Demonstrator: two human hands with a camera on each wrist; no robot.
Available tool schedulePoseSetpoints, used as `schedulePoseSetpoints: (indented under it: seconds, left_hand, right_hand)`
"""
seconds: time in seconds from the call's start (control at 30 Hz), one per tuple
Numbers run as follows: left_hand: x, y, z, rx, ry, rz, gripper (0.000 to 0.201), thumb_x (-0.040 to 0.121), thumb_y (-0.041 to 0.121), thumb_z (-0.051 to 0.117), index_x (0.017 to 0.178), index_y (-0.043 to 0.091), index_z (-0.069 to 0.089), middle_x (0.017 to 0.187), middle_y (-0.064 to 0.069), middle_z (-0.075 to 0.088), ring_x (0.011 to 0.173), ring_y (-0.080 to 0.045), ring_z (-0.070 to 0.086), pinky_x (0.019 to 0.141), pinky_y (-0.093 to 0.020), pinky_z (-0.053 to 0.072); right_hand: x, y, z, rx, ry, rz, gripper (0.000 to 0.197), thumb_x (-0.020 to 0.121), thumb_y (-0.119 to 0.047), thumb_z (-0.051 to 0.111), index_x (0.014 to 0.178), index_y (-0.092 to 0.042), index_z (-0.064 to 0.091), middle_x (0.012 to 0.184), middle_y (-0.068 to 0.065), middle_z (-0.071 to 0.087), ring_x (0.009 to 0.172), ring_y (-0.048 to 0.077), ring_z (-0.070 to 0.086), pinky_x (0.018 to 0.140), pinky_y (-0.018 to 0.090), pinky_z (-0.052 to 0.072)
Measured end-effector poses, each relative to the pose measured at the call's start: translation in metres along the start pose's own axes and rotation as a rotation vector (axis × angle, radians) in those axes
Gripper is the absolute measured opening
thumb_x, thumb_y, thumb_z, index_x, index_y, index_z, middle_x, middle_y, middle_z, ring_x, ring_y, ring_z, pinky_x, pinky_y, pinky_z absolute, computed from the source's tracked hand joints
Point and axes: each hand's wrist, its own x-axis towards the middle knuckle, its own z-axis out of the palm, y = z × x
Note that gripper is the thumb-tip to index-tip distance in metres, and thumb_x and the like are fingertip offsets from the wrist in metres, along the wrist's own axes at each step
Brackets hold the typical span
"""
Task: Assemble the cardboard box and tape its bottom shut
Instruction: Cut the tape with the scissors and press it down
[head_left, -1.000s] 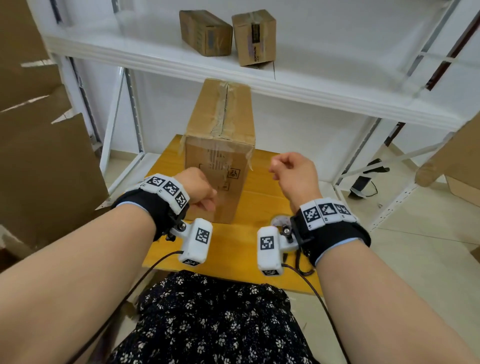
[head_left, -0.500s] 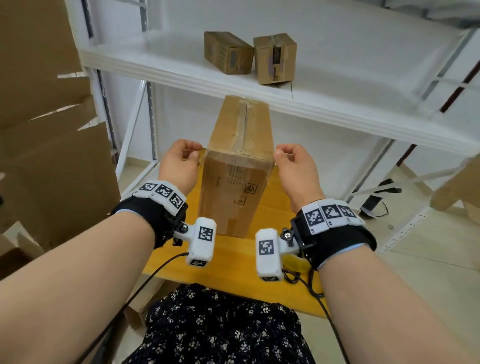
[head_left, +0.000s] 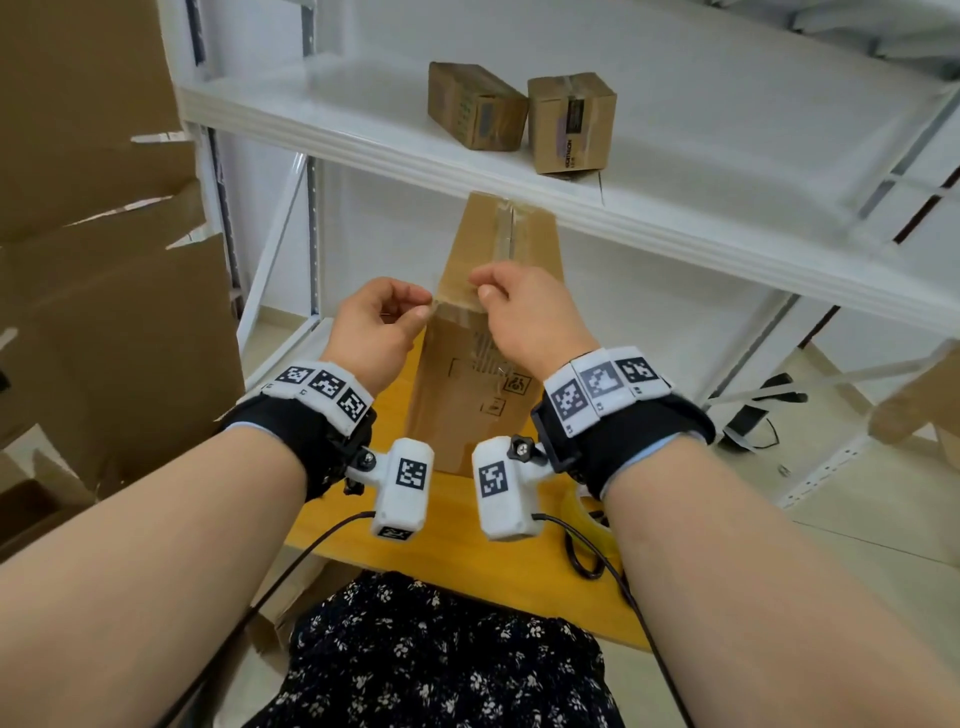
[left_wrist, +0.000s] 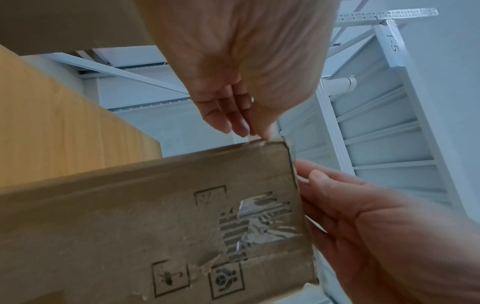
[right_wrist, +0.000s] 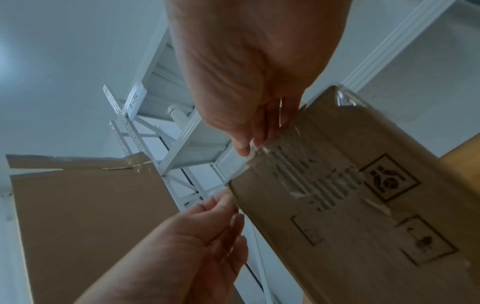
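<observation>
On the wooden table (head_left: 519, 566), cardboard box (head_left: 467, 395) stands upright, taped seam uppermost. Left hand (head_left: 376, 325) and right hand (head_left: 524, 312), a second ago below, now pinch tape at its near top edge, fingers curled. Judged: sealing near complete.

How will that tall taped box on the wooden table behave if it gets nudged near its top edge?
The cardboard box stands on its narrow end, so it probably tips easily. It looks light for its size, apparently empty, and may slide on the smooth wooden table. The worn corner suggests soft edges.
</observation>
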Motion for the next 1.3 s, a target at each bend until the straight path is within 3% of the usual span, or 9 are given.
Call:
schedulePoseSetpoints:
  seconds: [0.17,0.43,0.63,0.73,0.87,1.07,1.3]
  left_hand:
    - [0.002,0.003,-0.005,0.003,-0.059,-0.001,0.01,0.089,0.009,0.065,0.098,0.014,0.065,0.084,-0.004,0.063,0.077,-0.013,0.061,0.064,-0.023,0.052]
    - [0.0,0.002,-0.008,0.003,-0.053,-0.006,0.021,0.081,0.006,0.074,0.099,0.008,0.064,0.082,-0.001,0.061,0.072,-0.013,0.062,0.067,-0.03,0.057]
    - [0.0,0.003,-0.005,-0.023,-0.052,-0.021,0.017,0.083,0.003,0.072,0.094,0.01,0.06,0.077,0.0,0.058,0.068,-0.012,0.062,0.066,-0.028,0.057]
    - [0.001,0.002,-0.004,-0.052,-0.072,-0.026,0.017,0.083,0.003,0.071,0.095,0.008,0.06,0.079,-0.003,0.058,0.073,-0.017,0.063,0.066,-0.028,0.059]
    - [0.002,0.003,-0.005,-0.057,-0.096,-0.044,0.019,0.084,0.003,0.071,0.099,0.004,0.059,0.079,-0.006,0.06,0.071,-0.021,0.064,0.069,-0.035,0.059]
    - [0.002,0.0,-0.007,-0.089,-0.121,-0.108,0.025,0.083,-0.008,0.065,0.105,0.001,0.057,0.08,-0.006,0.057,0.066,-0.017,0.061,0.064,-0.029,0.057]
    - [0.006,0.002,-0.005,0.012,-0.12,-0.108,0.022,0.081,-0.004,0.068,0.098,0.007,0.059,0.078,-0.002,0.06,0.064,-0.015,0.061,0.056,-0.024,0.054]
  right_hand:
    - [0.002,0.002,0.005,-0.052,-0.007,0.002,0.032,0.106,-0.022,0.046,0.128,-0.027,0.068,0.13,-0.004,0.067,0.117,0.016,0.06,0.092,0.024,0.042]
    - [0.003,-0.005,0.008,-0.039,0.001,0.02,0.025,0.102,-0.024,0.055,0.118,-0.03,0.073,0.119,-0.005,0.071,0.106,0.015,0.064,0.094,0.036,0.054]
    - [0.005,-0.006,0.005,-0.033,-0.039,0.034,0.021,0.1,-0.022,0.06,0.116,-0.026,0.074,0.114,-0.003,0.073,0.102,0.014,0.066,0.091,0.03,0.054]
    - [0.007,-0.009,0.004,-0.028,-0.029,0.036,0.014,0.097,-0.027,0.065,0.109,-0.024,0.074,0.107,-0.002,0.072,0.097,0.014,0.065,0.084,0.027,0.05]
    - [0.01,-0.013,0.005,-0.031,-0.01,0.041,0.013,0.092,-0.029,0.071,0.101,-0.02,0.075,0.099,-0.001,0.073,0.092,0.017,0.067,0.086,0.036,0.056]
    - [0.01,-0.013,0.016,-0.016,0.026,0.066,0.013,0.084,-0.033,0.079,0.089,-0.023,0.073,0.088,-0.003,0.072,0.083,0.018,0.069,0.081,0.041,0.059]
    - [0.01,-0.012,0.015,-0.029,0.033,0.034,0.021,0.081,-0.039,0.081,0.084,-0.021,0.071,0.08,-0.005,0.07,0.076,0.015,0.067,0.073,0.036,0.058]
